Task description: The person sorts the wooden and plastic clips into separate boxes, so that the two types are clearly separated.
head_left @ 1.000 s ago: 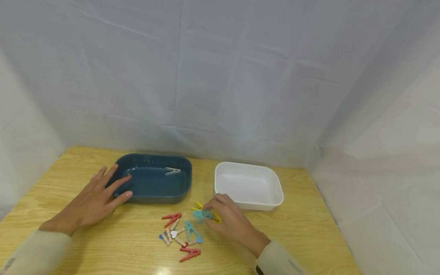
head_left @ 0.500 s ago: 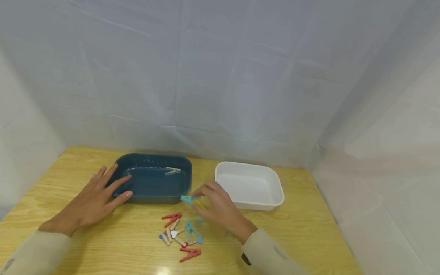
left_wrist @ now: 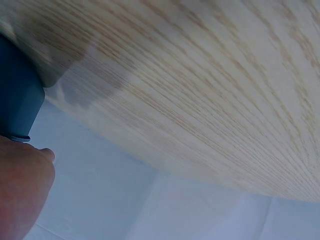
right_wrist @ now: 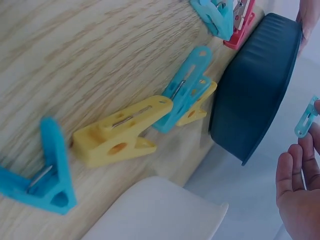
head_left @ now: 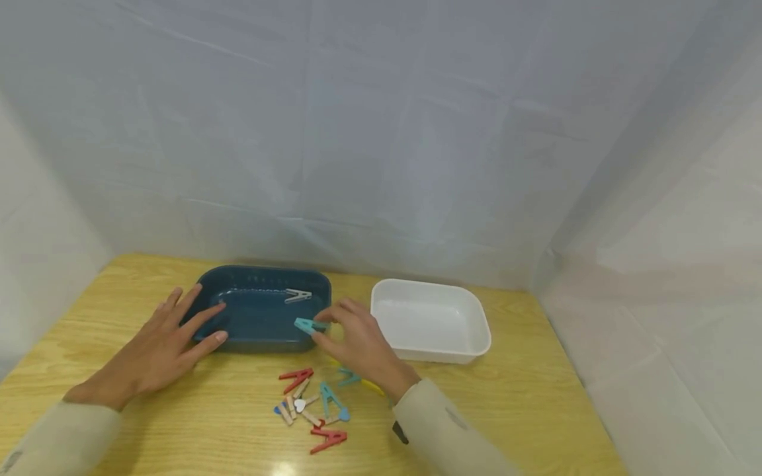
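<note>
My right hand [head_left: 364, 345] pinches a turquoise clothespin [head_left: 306, 325] between thumb and fingers, over the right end of the dark blue tray [head_left: 253, 322]. In the right wrist view the same clothespin [right_wrist: 305, 122] points out from the fingertips, well above the table. Spread fingers of my left hand [head_left: 156, 352] rest over the left rim of the blue tray. Inside that tray, toward the back right, lies a pale grey clothespin [head_left: 297, 295]. Only a bit of the left hand [left_wrist: 22, 185] shows in the left wrist view, at the blue tray's side.
A white tray [head_left: 430, 322] stands right of the blue one. In front lie red clothespins [head_left: 329, 439], another turquoise one [head_left: 331, 398] and several small wooden pegs with hearts [head_left: 301, 404]. Yellow clothespins [right_wrist: 120, 131] lie beneath the right forearm. Pale sheeting [head_left: 381, 145] encloses the table.
My right hand has lifted the turquoise clothespin from the pile near the white tray and carried it left and away from me to the blue tray. The left hand has stayed put.
</note>
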A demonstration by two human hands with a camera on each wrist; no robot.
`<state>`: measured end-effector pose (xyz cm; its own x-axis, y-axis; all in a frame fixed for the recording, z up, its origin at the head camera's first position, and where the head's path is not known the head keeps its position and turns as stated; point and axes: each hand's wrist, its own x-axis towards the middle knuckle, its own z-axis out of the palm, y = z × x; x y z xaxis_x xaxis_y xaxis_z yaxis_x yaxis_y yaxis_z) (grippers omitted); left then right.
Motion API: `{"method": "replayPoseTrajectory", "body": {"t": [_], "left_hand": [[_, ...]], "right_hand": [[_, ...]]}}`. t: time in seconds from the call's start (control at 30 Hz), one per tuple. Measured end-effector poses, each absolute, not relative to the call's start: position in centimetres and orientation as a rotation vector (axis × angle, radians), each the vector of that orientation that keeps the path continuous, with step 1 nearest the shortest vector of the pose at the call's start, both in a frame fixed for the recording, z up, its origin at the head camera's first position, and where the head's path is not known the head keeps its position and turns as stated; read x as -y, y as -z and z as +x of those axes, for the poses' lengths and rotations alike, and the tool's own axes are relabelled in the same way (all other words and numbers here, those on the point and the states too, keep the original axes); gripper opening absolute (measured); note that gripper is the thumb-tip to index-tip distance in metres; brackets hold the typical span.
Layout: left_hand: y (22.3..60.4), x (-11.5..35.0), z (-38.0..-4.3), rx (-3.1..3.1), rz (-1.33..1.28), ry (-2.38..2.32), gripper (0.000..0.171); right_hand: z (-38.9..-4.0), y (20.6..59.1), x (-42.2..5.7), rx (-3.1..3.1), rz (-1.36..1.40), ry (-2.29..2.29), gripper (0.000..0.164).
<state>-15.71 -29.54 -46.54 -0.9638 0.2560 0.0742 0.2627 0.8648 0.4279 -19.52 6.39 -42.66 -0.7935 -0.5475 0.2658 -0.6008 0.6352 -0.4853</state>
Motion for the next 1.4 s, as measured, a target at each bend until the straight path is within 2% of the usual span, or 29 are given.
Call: {"method": "replayPoseTrajectory", "body": {"t": [0.87, 1.1, 1.4], "left_hand": [[46.8, 29.9, -15.7, 2.998, -0.418, 0.699, 0.067], [46.8, 29.8, -15.7, 3.0, -0.415, 0.705, 0.067], [46.7, 29.7, -15.8, 2.999, -0.427, 0.716, 0.067]], "right_hand": [[-20.6, 43.2, -3.1, 2.798, 0.782, -0.855, 0.027], [-20.7, 43.7, -3.0, 2.81, 0.746, -0.915, 0.034], [-20.7, 44.0, -4.0, 2.782, 0.761, -1.024, 0.036]]}}
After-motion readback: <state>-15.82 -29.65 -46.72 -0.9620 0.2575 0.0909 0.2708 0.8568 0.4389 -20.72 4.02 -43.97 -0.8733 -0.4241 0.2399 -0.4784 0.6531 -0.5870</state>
